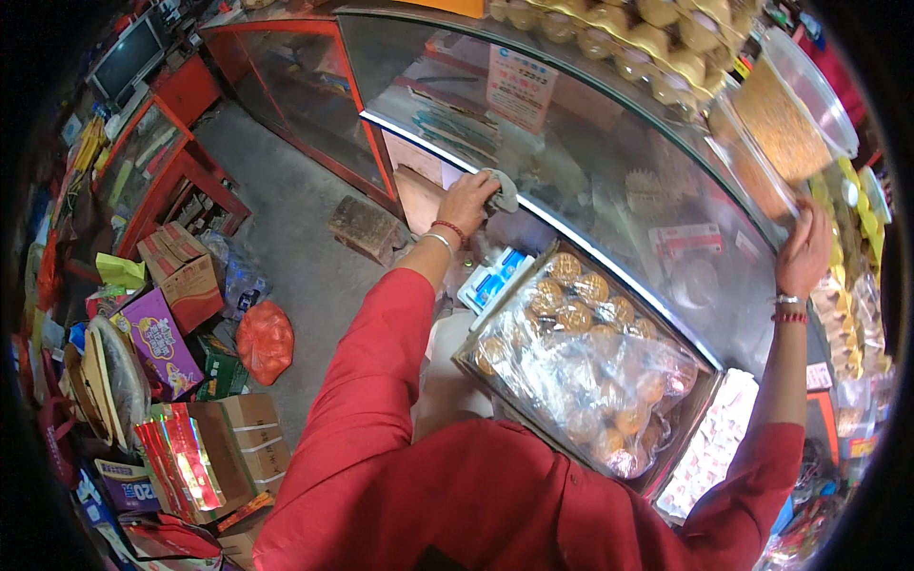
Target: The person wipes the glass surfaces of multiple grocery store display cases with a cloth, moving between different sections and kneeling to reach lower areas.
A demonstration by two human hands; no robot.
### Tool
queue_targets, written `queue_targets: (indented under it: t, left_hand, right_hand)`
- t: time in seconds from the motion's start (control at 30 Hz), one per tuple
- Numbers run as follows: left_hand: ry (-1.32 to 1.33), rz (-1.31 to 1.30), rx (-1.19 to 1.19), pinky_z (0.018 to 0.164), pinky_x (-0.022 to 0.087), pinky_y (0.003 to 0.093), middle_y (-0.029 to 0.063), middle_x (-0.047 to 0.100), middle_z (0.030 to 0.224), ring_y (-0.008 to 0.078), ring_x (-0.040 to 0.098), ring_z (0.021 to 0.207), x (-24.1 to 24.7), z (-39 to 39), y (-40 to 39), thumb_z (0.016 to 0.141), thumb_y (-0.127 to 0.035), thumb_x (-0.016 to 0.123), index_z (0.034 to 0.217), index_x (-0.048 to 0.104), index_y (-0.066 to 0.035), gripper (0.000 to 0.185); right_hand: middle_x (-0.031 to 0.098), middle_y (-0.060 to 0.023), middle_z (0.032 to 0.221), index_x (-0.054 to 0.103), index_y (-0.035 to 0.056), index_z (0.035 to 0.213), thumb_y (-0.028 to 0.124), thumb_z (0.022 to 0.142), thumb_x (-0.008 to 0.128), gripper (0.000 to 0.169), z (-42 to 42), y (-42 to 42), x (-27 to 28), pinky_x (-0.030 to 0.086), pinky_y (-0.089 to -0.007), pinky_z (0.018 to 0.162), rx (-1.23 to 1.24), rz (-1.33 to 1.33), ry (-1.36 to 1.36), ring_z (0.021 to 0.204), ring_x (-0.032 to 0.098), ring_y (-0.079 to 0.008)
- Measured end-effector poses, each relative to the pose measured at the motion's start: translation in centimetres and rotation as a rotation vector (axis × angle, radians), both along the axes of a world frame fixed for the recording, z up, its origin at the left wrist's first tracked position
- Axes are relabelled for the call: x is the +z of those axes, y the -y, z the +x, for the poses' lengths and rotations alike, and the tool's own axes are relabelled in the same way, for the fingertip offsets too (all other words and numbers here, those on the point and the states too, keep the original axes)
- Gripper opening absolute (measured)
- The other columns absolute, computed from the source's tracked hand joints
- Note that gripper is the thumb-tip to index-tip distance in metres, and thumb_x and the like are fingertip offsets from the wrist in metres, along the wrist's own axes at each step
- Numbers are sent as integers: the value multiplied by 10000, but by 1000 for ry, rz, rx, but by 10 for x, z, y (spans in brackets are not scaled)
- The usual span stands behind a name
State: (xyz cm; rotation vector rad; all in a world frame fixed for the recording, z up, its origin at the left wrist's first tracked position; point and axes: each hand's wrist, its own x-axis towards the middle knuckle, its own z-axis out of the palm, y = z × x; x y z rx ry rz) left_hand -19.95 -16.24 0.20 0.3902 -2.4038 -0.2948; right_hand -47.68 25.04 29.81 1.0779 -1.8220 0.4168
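Observation:
My left hand (468, 205) grips a grey cloth (503, 191) against the metal edge strip (441, 148) of a glass display counter (607, 164). On the right, my right hand (804, 250) rests at the counter's far edge, its fingers against a clear plastic tub (750, 157) of yellowish grains; whether they grip it I cannot tell. Before me, below the edge strip, an open carton (696, 435) holds round, patterned golden pastries (573, 316) partly covered by clear plastic film (571, 378). A blue and white pack (493, 284) lies beside the carton's left corner.
Stacked egg trays (643, 43) stand on the counter's far side. A brick-like block (366, 227) sits on the floor left of the counter. Farther left are a brown carton (187, 271), a purple box (158, 342), a red plastic bag (265, 342) and a red-framed cabinet (146, 171).

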Motion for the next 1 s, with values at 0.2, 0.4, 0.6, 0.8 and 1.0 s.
queue_targets:
  t: [0.2, 0.4, 0.6, 0.8, 1.0]
  left_hand:
    - [-31, -13, -77, 978, 493, 418, 80, 607, 1285, 336, 569, 1178, -13, 11, 61, 792, 11, 601, 1202, 638, -159, 446]
    - [-162, -13, 212, 975, 499, 441, 92, 619, 1306, 355, 582, 1176, -44, 36, 151, 789, 38, 571, 1207, 647, -148, 464]
    - [-109, 98, 443, 1035, 480, 410, 48, 591, 1395, 334, 564, 1227, -31, 68, 248, 806, 54, 534, 1250, 651, -148, 501]
    - [94, 181, 613, 1009, 505, 422, 68, 582, 1403, 339, 571, 1237, -1, 69, 283, 824, -48, 650, 1254, 638, -167, 446]
    - [89, 219, 722, 965, 524, 470, 163, 620, 1286, 387, 601, 1167, 10, 43, 266, 884, -119, 629, 1196, 648, -125, 312]
  right_hand:
    - [662, -156, 1122, 640, 13, 1146, 232, 1071, 393, 339, -9, -11, -5, 460, -381, 966, -38, -35, 109, 1063, 624, -333]
    - [659, -134, 1188, 615, -13, 1218, 219, 1091, 365, 364, -27, -30, -10, 429, -351, 1037, 1, -88, 163, 1138, 611, -249]
    - [649, -165, 1190, 614, -37, 1212, 293, 1085, 322, 459, -20, -28, -1, 424, -381, 1036, -44, -47, 162, 1135, 603, -289]
    - [643, -172, 1193, 612, -46, 1215, 323, 1085, 298, 502, -24, -33, -1, 417, -386, 1036, -62, -14, 140, 1124, 597, -301]
    - [645, -169, 1178, 617, -41, 1198, 281, 1088, 293, 470, -20, -33, -2, 424, -390, 1020, -36, -21, 122, 1106, 601, -300]
